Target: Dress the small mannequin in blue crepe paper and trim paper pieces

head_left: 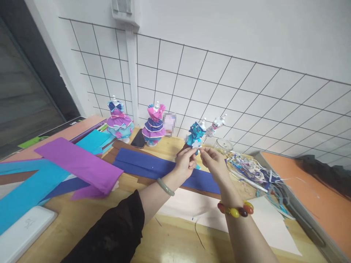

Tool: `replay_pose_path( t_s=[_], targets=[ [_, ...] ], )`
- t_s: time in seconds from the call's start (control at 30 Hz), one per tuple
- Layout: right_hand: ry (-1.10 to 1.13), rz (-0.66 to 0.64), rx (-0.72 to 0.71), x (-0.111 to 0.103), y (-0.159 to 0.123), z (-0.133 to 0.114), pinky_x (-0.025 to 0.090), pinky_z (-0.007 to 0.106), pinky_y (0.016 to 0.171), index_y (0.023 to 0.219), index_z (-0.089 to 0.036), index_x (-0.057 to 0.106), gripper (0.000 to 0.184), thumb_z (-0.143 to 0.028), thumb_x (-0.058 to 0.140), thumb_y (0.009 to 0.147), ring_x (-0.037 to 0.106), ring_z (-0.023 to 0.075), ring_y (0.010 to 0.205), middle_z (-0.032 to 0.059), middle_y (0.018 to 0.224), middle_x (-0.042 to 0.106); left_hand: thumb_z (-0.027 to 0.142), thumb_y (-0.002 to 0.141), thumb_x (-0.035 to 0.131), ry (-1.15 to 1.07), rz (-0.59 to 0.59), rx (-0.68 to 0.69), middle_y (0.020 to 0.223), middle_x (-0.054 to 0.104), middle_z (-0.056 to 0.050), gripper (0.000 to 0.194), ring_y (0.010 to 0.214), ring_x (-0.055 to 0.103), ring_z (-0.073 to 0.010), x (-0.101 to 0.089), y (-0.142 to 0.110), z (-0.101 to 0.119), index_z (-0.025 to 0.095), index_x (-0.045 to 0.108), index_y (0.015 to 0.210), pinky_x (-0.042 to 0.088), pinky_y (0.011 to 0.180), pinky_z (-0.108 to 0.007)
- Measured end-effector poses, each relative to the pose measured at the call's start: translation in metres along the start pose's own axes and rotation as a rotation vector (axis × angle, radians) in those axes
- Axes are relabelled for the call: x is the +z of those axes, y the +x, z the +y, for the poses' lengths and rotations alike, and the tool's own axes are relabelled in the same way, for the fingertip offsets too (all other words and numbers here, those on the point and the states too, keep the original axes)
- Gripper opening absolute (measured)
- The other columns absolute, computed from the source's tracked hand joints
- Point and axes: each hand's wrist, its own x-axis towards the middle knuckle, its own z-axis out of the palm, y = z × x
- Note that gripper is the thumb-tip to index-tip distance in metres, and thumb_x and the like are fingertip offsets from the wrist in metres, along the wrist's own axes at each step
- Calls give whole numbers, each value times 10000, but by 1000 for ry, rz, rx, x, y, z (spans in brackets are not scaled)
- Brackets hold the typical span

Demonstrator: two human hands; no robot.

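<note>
1. Head view: both hands raised over the table, fingertips almost meeting, in front of the small dress form in teal (195,130).
2. Left hand (185,161): thumb and forefinger pinched together, other fingers curled in. White piece (195,144), small and petal-like, at the fingertips; looks gripped there. Green bangle (165,187) on the wrist, black sleeve (115,223) above the elbow.
3. Right hand (213,160): fingers bent, tips drawn close together right beside the left's. Cannot tell whether they also grip the white piece. Bead bracelet (238,210) on the forearm.
4. White piece lies, as seen, across the lower part of the teal dress; cannot tell if the two touch.
5. Under the forearms: dark blue cloth (153,163), then white sheet (178,204) nearer the body.
6. Beyond the right hand: clear jar (224,144); to its right, a tangle of scraps (251,168).
</note>
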Motion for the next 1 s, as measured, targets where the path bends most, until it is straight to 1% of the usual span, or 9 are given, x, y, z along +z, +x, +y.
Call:
replay_pose_path(
  t_s=[0.23,0.4,0.5,0.7,0.87,1.0],
  targets=[
    [-5,15,-9,0,3,4,237,204,409,835,-169,591,333,-470,657,710,334,74,431,-72,498,409,275,653,696,-16,26,7,495,470,58,229,295,292,13,1,0,3,130,526,701,113,322,-167],
    [22,-2,-13,1,3,4,230,198,407,857,-179,584,315,-458,645,725,319,74,425,-83,478,382,299,651,708,-12,-19,17,500,477,58,248,295,293,15,0,0,3,129,548,736,104,322,-166],
    [43,-2,-12,1,2,4,229,195,405,851,-179,587,311,-452,654,719,325,73,428,-80,483,387,302,646,713,-18,-26,39,491,469,66,256,292,290,13,0,1,4,141,530,724,106,321,-167],
    [43,6,-3,1,2,5,233,198,401,835,-186,585,311,-457,663,705,335,75,427,-77,487,400,307,650,712,12,2,61,480,466,66,280,292,306,6,-1,2,3,153,479,672,116,322,-166],
    [63,-3,14,4,3,4,215,191,397,840,-170,588,327,-448,683,697,295,60,419,-85,470,380,323,654,704,28,23,49,476,485,53,277,287,314,0,-2,3,1,148,489,669,121,317,-169],
    [79,-3,23,5,4,3,213,190,400,843,-166,590,336,-449,690,691,293,59,420,-86,465,385,301,652,702,-15,-4,37,476,478,58,268,287,307,5,-2,3,2,148,482,665,123,320,-163]
  ],
)
